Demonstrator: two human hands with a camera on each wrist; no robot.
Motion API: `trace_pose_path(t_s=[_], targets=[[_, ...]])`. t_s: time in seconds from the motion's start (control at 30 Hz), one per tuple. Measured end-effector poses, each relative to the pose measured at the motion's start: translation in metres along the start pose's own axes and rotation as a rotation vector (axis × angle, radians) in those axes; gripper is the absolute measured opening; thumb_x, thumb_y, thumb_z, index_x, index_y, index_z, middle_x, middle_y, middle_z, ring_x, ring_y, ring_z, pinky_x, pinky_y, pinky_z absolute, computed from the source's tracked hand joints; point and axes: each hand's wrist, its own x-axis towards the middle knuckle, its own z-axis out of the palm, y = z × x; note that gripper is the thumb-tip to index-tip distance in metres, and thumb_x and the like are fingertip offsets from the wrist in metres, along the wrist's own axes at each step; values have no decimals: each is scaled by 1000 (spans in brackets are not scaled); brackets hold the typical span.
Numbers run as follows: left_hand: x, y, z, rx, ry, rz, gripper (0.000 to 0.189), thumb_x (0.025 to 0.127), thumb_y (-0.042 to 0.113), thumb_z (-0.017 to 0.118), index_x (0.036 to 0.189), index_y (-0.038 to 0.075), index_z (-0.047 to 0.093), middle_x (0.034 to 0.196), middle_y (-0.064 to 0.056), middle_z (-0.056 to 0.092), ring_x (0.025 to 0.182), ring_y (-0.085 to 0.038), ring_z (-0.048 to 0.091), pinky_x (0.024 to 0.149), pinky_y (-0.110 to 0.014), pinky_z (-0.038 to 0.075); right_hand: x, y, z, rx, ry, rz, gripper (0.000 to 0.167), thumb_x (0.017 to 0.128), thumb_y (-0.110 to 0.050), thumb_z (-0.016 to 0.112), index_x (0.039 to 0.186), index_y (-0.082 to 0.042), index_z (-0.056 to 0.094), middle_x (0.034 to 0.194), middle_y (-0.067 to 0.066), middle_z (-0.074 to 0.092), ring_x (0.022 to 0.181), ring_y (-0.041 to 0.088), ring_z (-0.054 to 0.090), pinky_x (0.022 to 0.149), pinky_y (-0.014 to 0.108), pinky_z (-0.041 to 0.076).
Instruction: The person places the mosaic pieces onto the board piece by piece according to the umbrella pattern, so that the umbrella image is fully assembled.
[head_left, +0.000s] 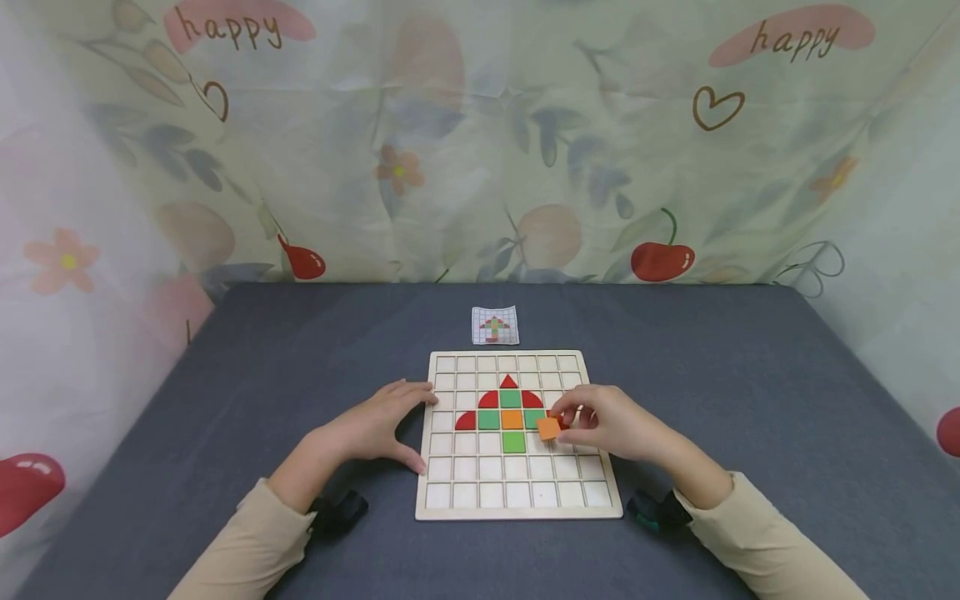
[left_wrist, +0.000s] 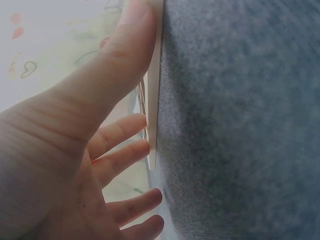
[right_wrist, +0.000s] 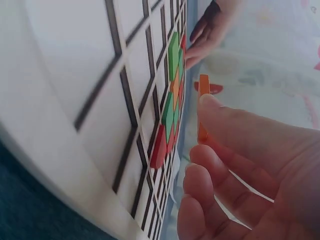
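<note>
A wooden grid board (head_left: 517,496) lies on the dark cloth with coloured tiles set in its cells. Among them are a red triangle (head_left: 508,382), red quarter-round tiles (head_left: 466,421), green squares (head_left: 513,442) and an orange square (head_left: 512,419). My right hand (head_left: 611,421) pinches a loose orange square tile (head_left: 549,429) between thumb and fingers, held just above the board; the right wrist view shows that tile (right_wrist: 203,107) edge-on, apart from the grid. My left hand (head_left: 375,421) rests at the board's left edge, its thumb and fingers spread and fairly straight along the rim (left_wrist: 154,100).
Behind the board lies a small printed card (head_left: 495,326) showing a coloured pattern on a grid. Dark cloth (head_left: 225,417) covers the table. A patterned curtain (head_left: 480,167) hangs at the back and sides. Dark straps with devices sit at both wrists.
</note>
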Motion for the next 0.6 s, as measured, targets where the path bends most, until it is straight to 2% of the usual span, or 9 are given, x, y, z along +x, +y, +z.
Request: trace_pose_path(t_s=[0.27, 0.6], targets=[[1, 0, 0, -1, -7, -8, 88, 64, 44, 82, 136, 10, 43, 149, -11, 34, 141, -41, 20, 111, -55, 27, -1, -6, 9, 3, 4, -19, 22, 78, -16, 74, 98, -8, 68, 79, -5, 60, 67, 3, 48, 61, 17, 44], [1, 1, -1, 0, -13, -9, 88, 64, 44, 82, 135, 10, 43, 149, -11, 34, 141, -41, 21, 111, -54, 27, -1, -16, 21, 8, -33, -28, 20, 78, -18, 75, 96, -11, 68, 79, -5, 61, 64, 1, 48, 59, 17, 45]])
